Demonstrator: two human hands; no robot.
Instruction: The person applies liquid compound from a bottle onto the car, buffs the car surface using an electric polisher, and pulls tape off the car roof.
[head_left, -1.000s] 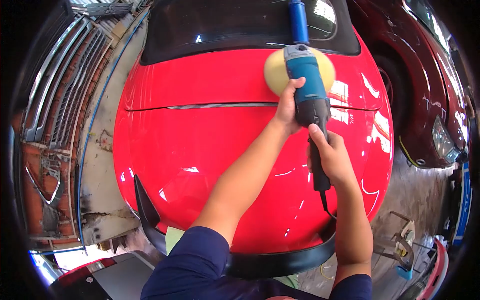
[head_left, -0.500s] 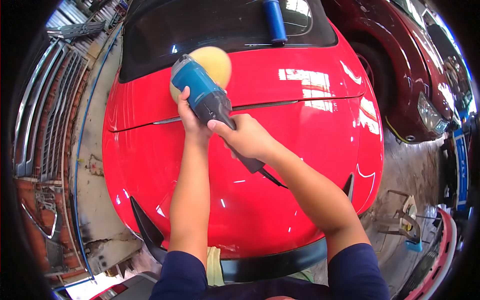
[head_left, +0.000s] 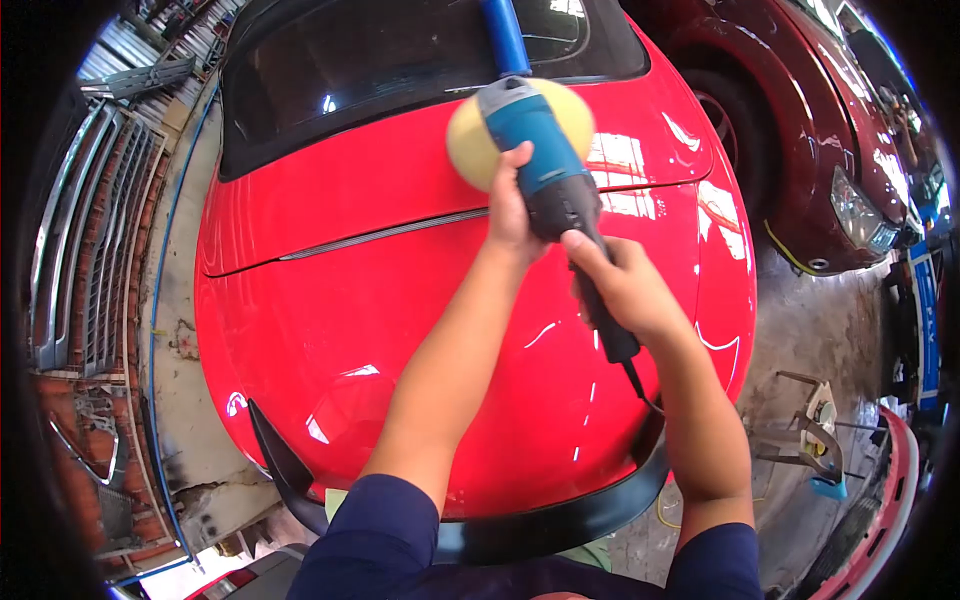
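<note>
My left hand [head_left: 513, 208] is wrapped round the front body of a teal and black power polisher [head_left: 540, 145], its thumb on the side. Farther back, my right hand [head_left: 625, 287] grips the polisher's black rear handle. A round yellow pad [head_left: 470, 142] shows under the tool's head, over the red car panel [head_left: 350, 180] near the rear window. The pad's edge looks blurred. From the handle's end a black cord runs down beside my right forearm. Just beyond the pad, a blue cylinder [head_left: 506, 38] lies against the dark window [head_left: 370, 70].
A dark red car [head_left: 800, 130] stands close on the right. Below it are a small stand [head_left: 822, 430] and a red bumper piece [head_left: 890, 500]. Metal grilles [head_left: 75, 240] and a blue hose [head_left: 160, 270] lie along the left. A black spoiler [head_left: 560, 527] edges the red car nearest me.
Over the last second the polisher, in both hands, went left across the panel, then came back right towards the blue cylinder. The view has also shifted. Both hands kept their grip.
</note>
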